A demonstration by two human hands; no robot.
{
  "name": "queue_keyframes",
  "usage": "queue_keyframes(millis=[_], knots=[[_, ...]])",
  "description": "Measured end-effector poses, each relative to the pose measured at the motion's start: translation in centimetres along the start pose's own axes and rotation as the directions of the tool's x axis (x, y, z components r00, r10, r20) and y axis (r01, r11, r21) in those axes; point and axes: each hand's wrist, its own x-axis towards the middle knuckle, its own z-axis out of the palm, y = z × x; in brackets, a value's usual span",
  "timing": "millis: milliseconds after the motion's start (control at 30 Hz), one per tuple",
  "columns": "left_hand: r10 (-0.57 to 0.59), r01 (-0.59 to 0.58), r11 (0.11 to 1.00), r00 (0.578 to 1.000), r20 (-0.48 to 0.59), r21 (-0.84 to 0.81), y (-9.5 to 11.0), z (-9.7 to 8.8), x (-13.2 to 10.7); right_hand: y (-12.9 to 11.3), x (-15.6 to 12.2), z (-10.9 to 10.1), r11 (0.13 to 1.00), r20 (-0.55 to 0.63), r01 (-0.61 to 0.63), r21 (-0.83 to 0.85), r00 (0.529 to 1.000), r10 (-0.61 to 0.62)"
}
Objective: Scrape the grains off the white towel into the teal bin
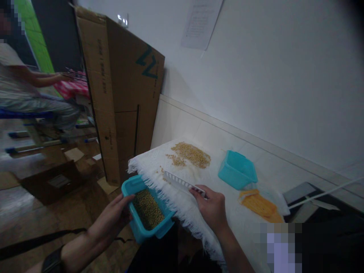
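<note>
My left hand point(125, 207) is closed on the rim of a blue plastic container point(139, 231), held below the table's fringed edge. Pale yellow soybeans point(148, 208) cover the container's bottom. In my right hand point(209, 204) is a long white strip with a row of slots point(182, 182), its far end low over the white cloth point(184, 203). Near that end lie a few loose beans. Behind it, a larger pile of soybeans point(190, 153) is spread on the cloth.
A second blue container point(237, 172) stands on the cloth to the right, beside a folded orange cloth point(260, 204). A tall cardboard box point(127, 83) leans at the wall on the left. Further left, another person point(25, 83) sits by a table with a red checked cover point(74, 88).
</note>
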Motion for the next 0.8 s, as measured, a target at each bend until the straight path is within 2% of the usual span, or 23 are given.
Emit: queue_keyframes(millis=[267, 400, 567, 800], knots=[[-0.026, 0.025, 0.999, 0.998, -0.05, -0.024, 0.7, 0.5, -0.7, -2.0, -1.1, -0.1, 0.999, 0.084, -0.007, 0.051, 0.996, 0.002], [-0.003, 0.002, 1.0, 1.0, -0.027, -0.022, 0.5, 0.3, -0.5, -2.3, -0.3, 0.5, 0.993, 0.022, -0.1, 0.068, 0.995, 0.098], [0.005, -0.006, 1.0, 1.0, -0.026, -0.013, 0.5, 0.3, -0.4, -1.8, 1.8, 1.7, 0.992, -0.088, -0.108, -0.066, 0.991, 0.102], [-0.021, 0.02, 1.0, 0.998, -0.062, -0.02, 1.2, 0.7, -1.0, -1.7, 2.1, 2.5, 0.987, -0.032, -0.051, -0.151, 0.998, 0.046]])
